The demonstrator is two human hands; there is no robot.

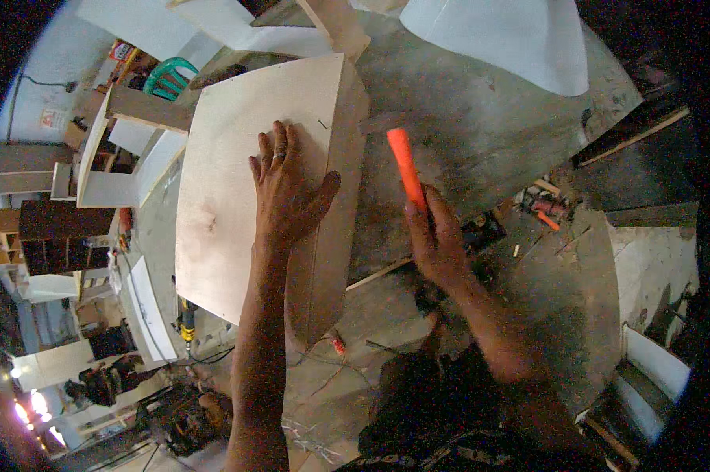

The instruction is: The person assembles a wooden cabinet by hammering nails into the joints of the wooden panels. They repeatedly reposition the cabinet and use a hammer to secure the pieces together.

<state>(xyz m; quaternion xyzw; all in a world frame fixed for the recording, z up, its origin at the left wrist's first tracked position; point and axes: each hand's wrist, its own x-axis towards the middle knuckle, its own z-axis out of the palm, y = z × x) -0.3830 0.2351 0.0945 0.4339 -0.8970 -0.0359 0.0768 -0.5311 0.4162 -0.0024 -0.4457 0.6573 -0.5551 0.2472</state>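
Observation:
A pale plywood box (221, 157) stands in front of me, its broad face up. My left hand (288, 177) lies on that face with fingers spread, the thumb reaching over the box's right edge; a ring is on one finger. Close beyond the fingertips, a nail (322, 123) sticks up at a slant near the same edge. To the right of the box, apart from it, my right hand (436, 236) is closed around a hammer with a bright orange handle (404, 161). The hammer's head shows only as a dark grey blur beside the box edge.
White panels (504, 39) lie at the far side. Pale furniture frames (146, 114) and a green plastic chair (170, 77) stand at the left. A yellow-and-black power drill (187, 321) is left of the box. Tools and scraps (545, 203) lie on the floor at right.

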